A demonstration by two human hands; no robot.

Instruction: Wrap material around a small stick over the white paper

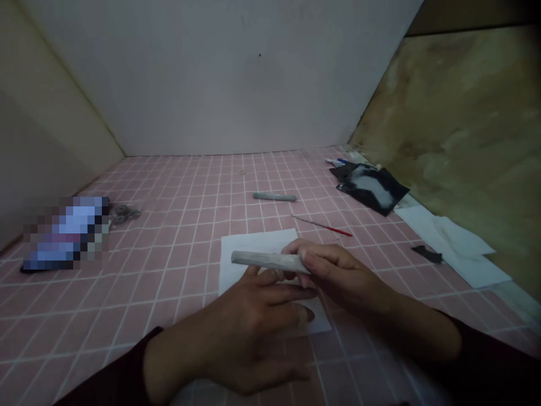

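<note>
Fingers (321, 262) of my right hand (344, 276) pinch the grey stick (266, 261) above the white paper (253, 251); my left hand (247, 330) lies open just beneath. A steady pinch keeps the stick level.

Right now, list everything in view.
tiled surface: one, pink, underneath
paper sheet: one, white, under hands
grey stick: one, grey, in hands
second stick: one, grey, ahead
thin rod: one, red, right of it
pouch: one, black, far right
pen: one, blue-white, by pouch
paper pieces: several, white, right edge
scrap: one, black, on those papers
small rings: two, grey, left
blurred object: one, bluish, far left
right hand: bare, holding the grey stick
left hand: bare, over the paper sheet
</note>
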